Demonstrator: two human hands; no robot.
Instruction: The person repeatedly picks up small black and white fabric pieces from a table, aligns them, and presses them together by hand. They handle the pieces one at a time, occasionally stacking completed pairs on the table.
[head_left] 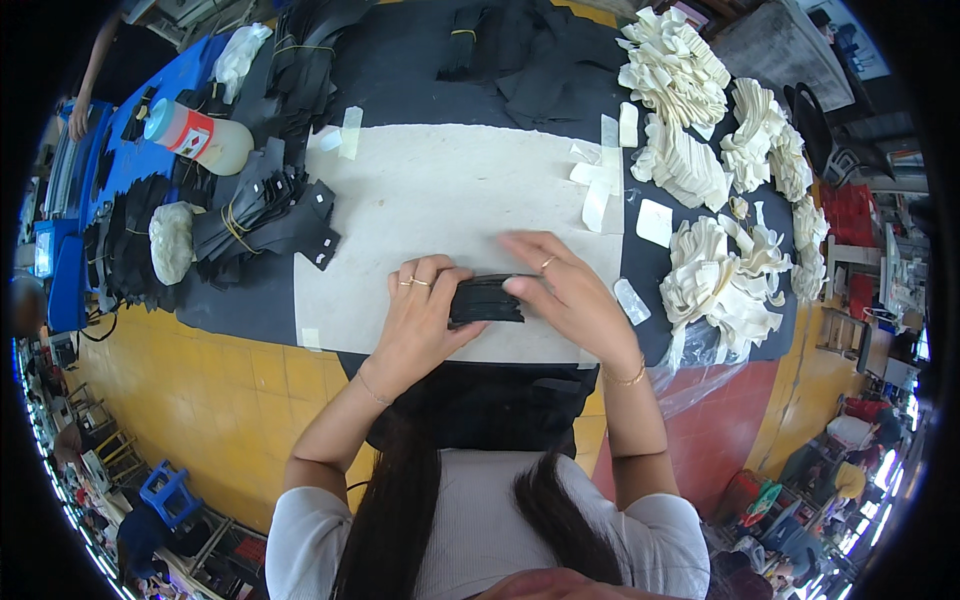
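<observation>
A small stack of black fabric pieces (pixel 488 301) stands on the white sheet in front of me, its layered edges showing. Around its left end my left hand (pixel 425 307) is closed, thumb on the near side and fingers on the far side. My right hand (pixel 565 285) is at the stack's right end with its fingers stretched out and apart. Its thumb lies at the stack's upper right corner; whether it presses there I cannot tell. The right fingertips are slightly blurred.
White paper (pixel 440 200) is taped to the dark table. Leftward lie banded black pieces (pixel 260 215), a bottle with a red label (pixel 200 137) and a clear plastic bundle (pixel 173 243). Cream fabric stacks (pixel 720 275) line the right side. Another person's hand (pixel 79 120) shows far left.
</observation>
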